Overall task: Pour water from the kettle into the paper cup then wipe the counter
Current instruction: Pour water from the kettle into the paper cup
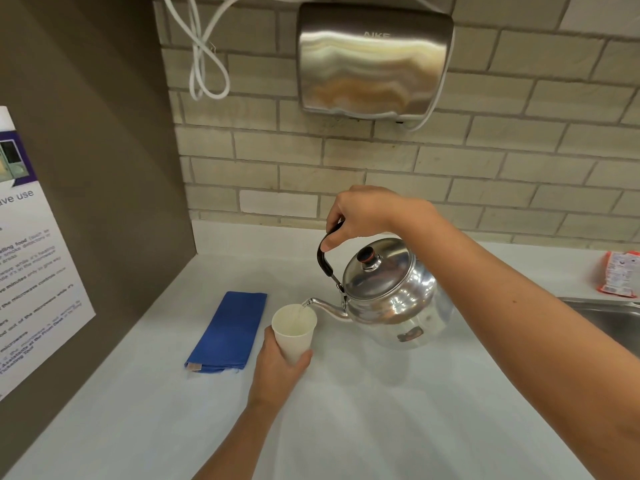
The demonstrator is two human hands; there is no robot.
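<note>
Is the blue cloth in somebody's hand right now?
No, the blue cloth lies folded on the counter, while the left hand holds the paper cup.

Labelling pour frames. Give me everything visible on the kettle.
The shiny round silver metal kettle has a domed lid with a dark knob, a thin curved spout and a black arched handle. The right hand grips the handle and holds it tilted above the white counter. Water runs from the spout into the white paper cup, held by the left hand.

Both forearms are bare to the frame edge, and the hands [363, 211] wear nothing.
</note>
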